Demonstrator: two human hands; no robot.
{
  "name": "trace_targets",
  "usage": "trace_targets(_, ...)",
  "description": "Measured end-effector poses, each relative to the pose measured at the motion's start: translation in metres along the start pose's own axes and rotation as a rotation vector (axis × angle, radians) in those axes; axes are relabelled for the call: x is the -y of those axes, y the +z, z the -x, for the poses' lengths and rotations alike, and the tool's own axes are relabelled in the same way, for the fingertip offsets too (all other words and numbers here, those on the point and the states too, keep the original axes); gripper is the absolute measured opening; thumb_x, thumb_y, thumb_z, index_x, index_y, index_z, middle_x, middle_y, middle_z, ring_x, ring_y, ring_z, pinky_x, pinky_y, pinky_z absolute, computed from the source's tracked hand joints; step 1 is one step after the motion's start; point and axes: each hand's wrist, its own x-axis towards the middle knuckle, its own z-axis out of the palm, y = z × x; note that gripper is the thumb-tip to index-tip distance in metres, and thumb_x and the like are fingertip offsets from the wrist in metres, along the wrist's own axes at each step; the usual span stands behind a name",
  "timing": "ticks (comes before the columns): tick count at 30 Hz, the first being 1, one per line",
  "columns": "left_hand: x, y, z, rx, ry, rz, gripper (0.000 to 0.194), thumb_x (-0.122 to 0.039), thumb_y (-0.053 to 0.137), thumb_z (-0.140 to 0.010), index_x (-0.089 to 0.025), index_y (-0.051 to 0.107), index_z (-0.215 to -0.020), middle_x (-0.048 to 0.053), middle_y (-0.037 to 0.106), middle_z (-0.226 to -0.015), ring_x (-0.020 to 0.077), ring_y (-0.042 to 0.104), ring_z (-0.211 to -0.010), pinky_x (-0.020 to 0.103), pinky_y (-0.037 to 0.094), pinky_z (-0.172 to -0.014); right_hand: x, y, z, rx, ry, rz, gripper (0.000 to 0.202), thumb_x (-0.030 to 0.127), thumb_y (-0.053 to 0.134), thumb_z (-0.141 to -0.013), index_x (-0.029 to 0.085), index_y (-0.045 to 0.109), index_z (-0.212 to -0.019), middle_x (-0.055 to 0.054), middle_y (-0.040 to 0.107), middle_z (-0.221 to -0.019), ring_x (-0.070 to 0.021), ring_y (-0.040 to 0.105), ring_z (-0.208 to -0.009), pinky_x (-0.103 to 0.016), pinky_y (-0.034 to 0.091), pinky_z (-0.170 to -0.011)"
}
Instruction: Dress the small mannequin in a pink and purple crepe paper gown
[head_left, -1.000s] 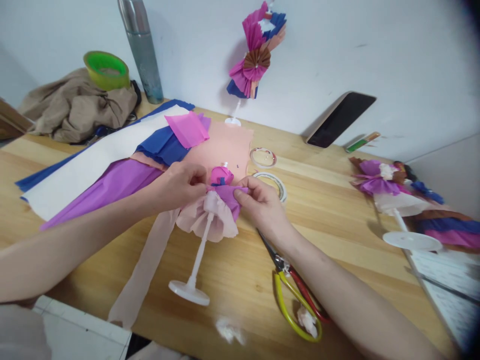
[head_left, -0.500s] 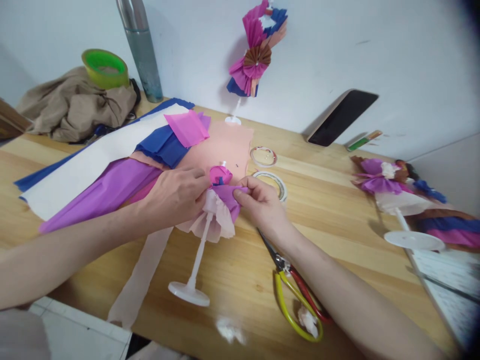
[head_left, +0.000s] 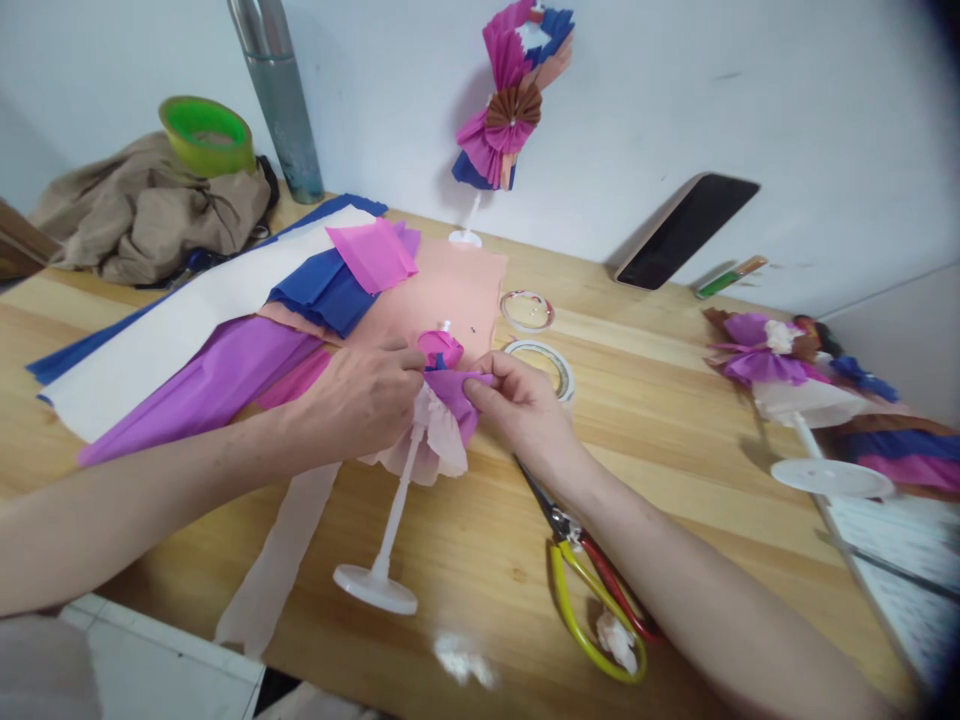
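Observation:
A small white stand (head_left: 395, 510) lies tipped on the table, its round base toward me. Crepe paper dresses its upper end: a pink top (head_left: 441, 348), a purple piece (head_left: 454, 392) and a pale pink ruffled skirt (head_left: 442, 440). My right hand (head_left: 521, 400) pinches the edge of the purple crepe paper between thumb and fingers. On the other side, my left hand (head_left: 367, 395) is closed at the waist of the dressed form; its fingertips are partly hidden, and what they grip cannot be made out.
Scissors (head_left: 577, 560) with yellow and red handles lie under my right forearm. Tape rolls (head_left: 544, 360) sit behind my right hand. Crepe paper sheets (head_left: 202, 385) spread at left. A finished dressed stand (head_left: 499, 130) is at the wall, near a phone (head_left: 686, 235); another (head_left: 780, 370) lies at right.
My left hand has shifted slightly at the waist of the form, its fingers more curled. My right hand keeps its pinch on the purple crepe paper.

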Motion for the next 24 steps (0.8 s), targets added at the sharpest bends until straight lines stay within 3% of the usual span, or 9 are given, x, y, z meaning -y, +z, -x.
trace_targets(4, 0.002, -0.002, -0.003, 0.032, -0.026, 0.045, 0.022, 0.000, 0.050, -0.071, -0.015, 0.058, -0.056, 0.002, 0.065, -0.067, 0.0124, 0.057, -0.062, 0.021, 0.038, -0.049, -0.001, 0.000, 0.001, -0.005, -0.010, 0.023, 0.017, 0.035, 0.054, -0.075, 0.021, 0.049, -0.068, 0.006, 0.043, -0.058, -0.0106, 0.039, -0.053, -0.025, 0.030, -0.052)
trace_targets(7, 0.003, -0.005, -0.004, 0.054, 0.034, 0.067, 0.023, -0.001, 0.049, -0.073, -0.015, 0.056, -0.056, 0.002, 0.061, -0.063, 0.0127, 0.056, -0.059, 0.022, 0.041, -0.053, -0.001, 0.000, 0.001, -0.014, -0.018, 0.045, 0.017, 0.034, 0.055, -0.075, 0.021, 0.048, -0.068, 0.005, 0.044, -0.058, -0.0107, 0.040, -0.054, -0.024, 0.031, -0.053)
trace_targets(11, 0.004, -0.007, -0.002, 0.144, -0.006, 0.106, 0.022, -0.006, 0.050, -0.077, -0.016, 0.054, -0.058, 0.001, 0.058, -0.064, 0.0132, 0.056, -0.060, 0.023, 0.042, -0.054, -0.002, 0.001, 0.002, -0.018, -0.021, 0.061, 0.015, 0.033, 0.054, -0.076, 0.020, 0.050, -0.069, 0.005, 0.046, -0.058, -0.0113, 0.043, -0.054, -0.024, 0.033, -0.052)
trace_targets(24, -0.016, -0.002, 0.009, 0.197, -0.057, 0.035, 0.016, -0.008, 0.055, -0.079, -0.015, 0.055, -0.065, 0.006, 0.059, -0.072, 0.0177, 0.056, -0.071, 0.031, 0.048, -0.066, 0.003, 0.005, 0.011, -0.020, -0.023, 0.110, 0.013, 0.032, 0.052, -0.077, 0.021, 0.050, -0.071, 0.004, 0.051, -0.060, -0.0116, 0.047, -0.052, -0.024, 0.036, -0.049)
